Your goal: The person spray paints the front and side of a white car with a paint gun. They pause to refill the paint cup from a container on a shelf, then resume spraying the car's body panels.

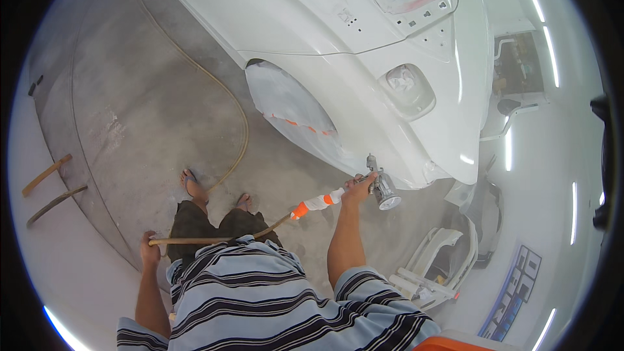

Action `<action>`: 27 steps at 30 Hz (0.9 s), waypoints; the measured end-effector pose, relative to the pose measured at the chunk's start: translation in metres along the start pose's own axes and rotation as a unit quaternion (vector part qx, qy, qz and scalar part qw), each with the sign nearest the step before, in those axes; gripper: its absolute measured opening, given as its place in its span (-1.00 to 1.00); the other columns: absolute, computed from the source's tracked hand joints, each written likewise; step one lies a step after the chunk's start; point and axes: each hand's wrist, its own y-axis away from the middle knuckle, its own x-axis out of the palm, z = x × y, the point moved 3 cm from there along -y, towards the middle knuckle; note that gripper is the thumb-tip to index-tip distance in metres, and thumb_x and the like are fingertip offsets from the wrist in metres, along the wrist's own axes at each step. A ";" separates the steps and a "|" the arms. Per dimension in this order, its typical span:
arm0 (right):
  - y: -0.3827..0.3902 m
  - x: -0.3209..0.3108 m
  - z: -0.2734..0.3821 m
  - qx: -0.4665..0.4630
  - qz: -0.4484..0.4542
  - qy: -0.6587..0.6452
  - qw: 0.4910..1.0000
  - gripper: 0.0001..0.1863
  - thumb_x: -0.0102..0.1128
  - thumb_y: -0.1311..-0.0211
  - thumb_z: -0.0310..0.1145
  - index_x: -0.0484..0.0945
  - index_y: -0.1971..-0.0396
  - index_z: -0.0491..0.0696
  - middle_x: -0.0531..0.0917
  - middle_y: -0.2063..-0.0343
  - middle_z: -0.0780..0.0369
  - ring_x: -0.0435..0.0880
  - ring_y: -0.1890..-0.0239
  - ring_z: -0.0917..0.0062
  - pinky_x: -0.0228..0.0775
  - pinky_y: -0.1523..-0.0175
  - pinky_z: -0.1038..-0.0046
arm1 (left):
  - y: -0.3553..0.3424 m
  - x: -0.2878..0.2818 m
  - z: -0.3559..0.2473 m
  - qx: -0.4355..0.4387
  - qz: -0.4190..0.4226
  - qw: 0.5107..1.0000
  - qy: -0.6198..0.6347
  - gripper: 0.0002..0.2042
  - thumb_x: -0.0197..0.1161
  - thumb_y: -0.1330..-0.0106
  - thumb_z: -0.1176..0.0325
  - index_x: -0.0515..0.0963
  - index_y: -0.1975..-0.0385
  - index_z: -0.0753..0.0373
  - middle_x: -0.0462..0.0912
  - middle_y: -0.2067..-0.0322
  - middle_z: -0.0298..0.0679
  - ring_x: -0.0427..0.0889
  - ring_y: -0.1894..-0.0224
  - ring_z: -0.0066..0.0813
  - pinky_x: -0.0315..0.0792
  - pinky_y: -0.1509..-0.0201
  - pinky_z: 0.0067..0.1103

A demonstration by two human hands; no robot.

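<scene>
Floor (149, 110): grey concrete with a pale patch, under my flip-flops (190, 182).
Tan hose (246, 131): lying in a wide curve, running toward my feet.
White bumper-like part (416, 281): resting on the floor, to my right.

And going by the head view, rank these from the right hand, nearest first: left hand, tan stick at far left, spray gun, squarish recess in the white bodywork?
From the right hand:
1. Spray gun: in its grip.
2. Squarish recess: above and to the right.
3. Left hand: lower left.
4. Tan stick: far left.
</scene>
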 end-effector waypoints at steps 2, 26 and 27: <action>0.019 0.050 -0.014 -0.002 0.036 0.012 0.999 -0.49 0.17 -0.36 0.27 0.39 0.34 0.08 0.36 0.65 0.38 0.22 0.75 0.63 0.11 0.61 0.47 | -0.003 -0.014 0.009 -0.002 -0.003 1.000 0.030 -0.74 0.07 -0.34 0.52 0.56 0.02 0.17 0.67 0.37 -0.03 0.68 0.25 -0.11 0.48 0.16 -0.32; 0.045 0.119 -0.082 -0.103 0.129 0.000 0.986 -0.49 0.29 -0.38 0.02 0.39 0.63 -0.02 0.45 0.75 0.34 0.33 0.82 0.65 0.11 0.74 0.54 | 0.021 -0.034 0.029 0.004 0.019 0.997 0.075 -0.66 0.03 -0.25 0.55 0.58 -0.01 0.25 0.57 0.46 -0.27 0.57 0.35 -0.45 0.46 0.20 -0.48; 0.032 0.089 -0.073 -0.101 0.113 0.007 0.988 -0.46 0.30 -0.36 0.06 0.40 0.63 -0.03 0.46 0.76 0.31 0.33 0.86 0.62 0.12 0.78 0.53 | 0.022 -0.029 0.027 0.019 0.017 0.999 0.042 -0.66 0.03 -0.24 0.56 0.59 0.01 0.25 0.57 0.46 -0.27 0.57 0.35 -0.44 0.46 0.20 -0.48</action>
